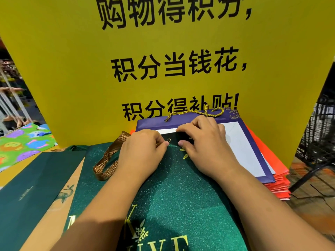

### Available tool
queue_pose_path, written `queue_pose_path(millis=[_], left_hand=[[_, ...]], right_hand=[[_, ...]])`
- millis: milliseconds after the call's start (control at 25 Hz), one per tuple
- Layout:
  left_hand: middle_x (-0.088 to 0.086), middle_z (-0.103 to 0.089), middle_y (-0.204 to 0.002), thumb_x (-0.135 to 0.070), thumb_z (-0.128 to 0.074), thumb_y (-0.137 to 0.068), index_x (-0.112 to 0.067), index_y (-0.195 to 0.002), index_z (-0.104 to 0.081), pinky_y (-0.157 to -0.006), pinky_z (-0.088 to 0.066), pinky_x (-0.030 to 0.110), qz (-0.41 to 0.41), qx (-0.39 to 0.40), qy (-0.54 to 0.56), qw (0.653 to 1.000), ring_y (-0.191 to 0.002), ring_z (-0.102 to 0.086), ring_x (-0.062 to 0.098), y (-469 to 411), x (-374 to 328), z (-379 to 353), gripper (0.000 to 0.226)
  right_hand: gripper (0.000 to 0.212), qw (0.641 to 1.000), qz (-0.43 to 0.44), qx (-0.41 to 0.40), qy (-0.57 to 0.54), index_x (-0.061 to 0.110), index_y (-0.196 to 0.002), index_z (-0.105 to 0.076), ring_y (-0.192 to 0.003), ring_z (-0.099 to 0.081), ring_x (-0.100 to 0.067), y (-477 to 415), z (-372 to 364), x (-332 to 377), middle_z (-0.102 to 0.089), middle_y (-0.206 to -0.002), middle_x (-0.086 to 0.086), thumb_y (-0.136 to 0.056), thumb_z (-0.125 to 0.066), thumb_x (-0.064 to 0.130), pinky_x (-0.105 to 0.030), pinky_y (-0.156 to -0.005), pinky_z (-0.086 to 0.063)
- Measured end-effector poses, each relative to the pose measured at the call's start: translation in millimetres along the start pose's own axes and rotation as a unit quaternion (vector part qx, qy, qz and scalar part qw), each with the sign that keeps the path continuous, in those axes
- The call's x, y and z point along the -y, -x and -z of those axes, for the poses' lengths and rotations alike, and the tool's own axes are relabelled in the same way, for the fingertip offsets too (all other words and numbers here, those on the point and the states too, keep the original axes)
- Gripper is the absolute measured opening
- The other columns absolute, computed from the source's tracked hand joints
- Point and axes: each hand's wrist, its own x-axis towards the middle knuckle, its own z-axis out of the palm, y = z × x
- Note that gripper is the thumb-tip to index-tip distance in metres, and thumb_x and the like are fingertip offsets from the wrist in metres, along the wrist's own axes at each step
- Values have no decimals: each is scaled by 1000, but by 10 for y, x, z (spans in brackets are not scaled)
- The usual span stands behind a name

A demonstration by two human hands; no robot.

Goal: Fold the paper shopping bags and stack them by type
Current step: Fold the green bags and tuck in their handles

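Left side: a dark green bag (30, 189) and a kraft bag (58, 201) lie flat but fanned out — not sorted yet, I'd say. Middle, the glitter green bag (181, 192) lies flat, left hand (143, 149) and right hand (203, 142) both pinching its top edge with curled fingers. Right, a purple bag (243, 149) rests on the orange bag stack (279, 183).

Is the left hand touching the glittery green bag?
Touching. The head view shows the left hand resting on the glittery green bag, fingertips at its top edge by the eyelet.
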Motion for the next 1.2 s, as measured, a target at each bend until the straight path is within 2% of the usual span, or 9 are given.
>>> queue_pose_path(millis=[120, 200, 400, 560, 680, 800, 920, 1080, 1200], left_hand=[[-8, -67, -77, -50, -64, -88, -33, -73, -62, -62, -43, 29, 44, 5, 5, 999, -79, -60, 17, 5, -60, -1, 23], [-8, -67, -78, -56, -61, -88, -34, -74, -60, -63, -41, 29, 45, 6, 2, 999, -81, -60, 17, 23, -59, -9, 26], [-10, -63, -93, -59, -51, -92, -33, -88, -62, -68, -40, 31, -13, -4, -13, 1000, -92, -58, 16, 85, -62, -22, 29], [-7, -60, -85, -53, -51, -95, -26, -87, -66, -63, -42, 33, -72, -74, -8, 995, -82, -59, 20, 57, 2, -66, 31], [-9, -61, -86, -55, -53, -93, -30, -88, -67, -64, -39, 32, -80, -50, -7, 996, -86, -59, 17, 49, 53, -120, 29], [-6, -59, -78, -52, -53, -93, -27, -81, -67, -56, -37, 30, -102, -97, -21, 990, -76, -61, 22, 29, 78, -180, 31], [-8, -56, -72, -58, -64, -82, -26, -74, -64, -54, -30, 27, -104, -130, -44, 985, -76, -54, 20, 27, 80, -157, 33], [-3, -60, -89, -46, -79, -66, -22, -91, -62, -72, -28, 36, -131, -189, -49, 972, -89, -49, 24, 61, 68, -103, 38], [-7, -56, -74, -38, -88, -62, -23, -74, -57, -67, -23, 35, -169, -182, -55, 967, -76, -49, 23, 49, 116, -119, 36]], right_hand=[[27, 1000, 8, -15, -1, 33, -112, -64, -103, -45, -21, 8, -5, 9, -49, -100, 5, -86, -73, 35, -38, -86, -33], [27, 999, 17, -30, 0, 32, -109, -65, -101, -47, -22, 10, -6, 11, -50, -98, 5, -84, -76, 32, -38, -84, -33], [29, 997, 35, -63, -19, 32, -102, -68, -99, -46, -21, 16, 10, 5, -50, -94, 6, -78, -81, 27, -34, -79, -28], [30, 997, 37, -62, -20, 32, -101, -68, -99, -46, -20, 19, 27, 10, -52, -94, 7, -76, -83, 27, -33, -79, -26], [30, 998, 39, -54, -20, 33, -103, -67, -99, -48, -20, 27, 32, 30, -52, -95, 8, -77, -82, 27, -35, -80, -30], [29, 998, 38, -54, -23, 33, -104, -66, -99, -48, -20, 28, 47, 33, -51, -95, 8, -79, -80, 28, -36, -80, -31], [23, 996, 53, -58, -47, 31, -98, -67, -98, -49, -19, 31, 62, 30, -52, -94, 10, -78, -78, 23, -36, -79, -29], [13, 988, 65, -67, -119, 28, -78, -71, -93, -48, -15, 45, 123, 41, -50, -84, 12, -70, -67, 18, -36, -78, -28], [11, 986, 64, -58, -142, 27, -67, -69, -83, -46, -15, 50, 164, 49, -45, -69, 11, -70, -59, 25, -39, -75, -29]])
